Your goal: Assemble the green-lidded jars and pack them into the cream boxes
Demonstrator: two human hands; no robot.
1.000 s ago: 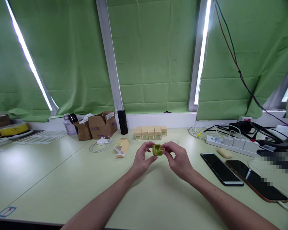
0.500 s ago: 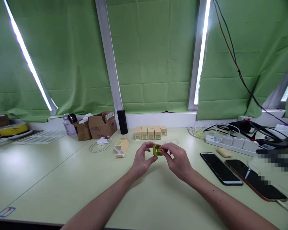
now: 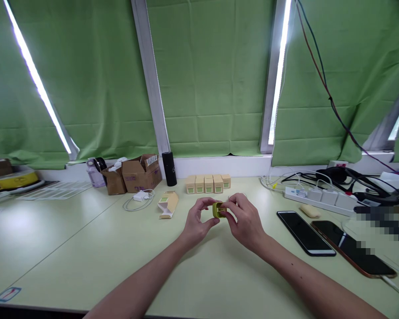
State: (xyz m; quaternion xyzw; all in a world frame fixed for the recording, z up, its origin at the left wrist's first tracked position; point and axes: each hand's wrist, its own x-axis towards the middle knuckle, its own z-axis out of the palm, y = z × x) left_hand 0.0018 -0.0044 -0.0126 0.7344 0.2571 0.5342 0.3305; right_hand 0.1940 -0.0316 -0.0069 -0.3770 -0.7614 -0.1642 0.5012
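Note:
Above the table, my left hand (image 3: 199, 222) holds a small yellow-green square case (image 3: 215, 210) between thumb and fingers. The case's open side is turned toward my right hand (image 3: 246, 219). The fingertips of that hand are closed at the opening, on a small yellow-green piece (image 3: 222, 209) that sits partly inside the case. Its exact shape is too small to make out. Behind my hands stands a row of several small cardboard boxes (image 3: 204, 185) with green labels. An opened cardboard carton (image 3: 168, 205) lies to the left.
Two phones (image 3: 306, 234) and a beige rounded object (image 3: 310, 211) lie at the right, near a white power strip (image 3: 322, 198) with cables. At the back left are brown boxes (image 3: 141, 175), a black cylinder (image 3: 169, 169) and a white charger with cable (image 3: 141, 196).
My right hand has moved slightly left toward the case, and the small piece now sits deeper in the opening. My left hand has barely moved.

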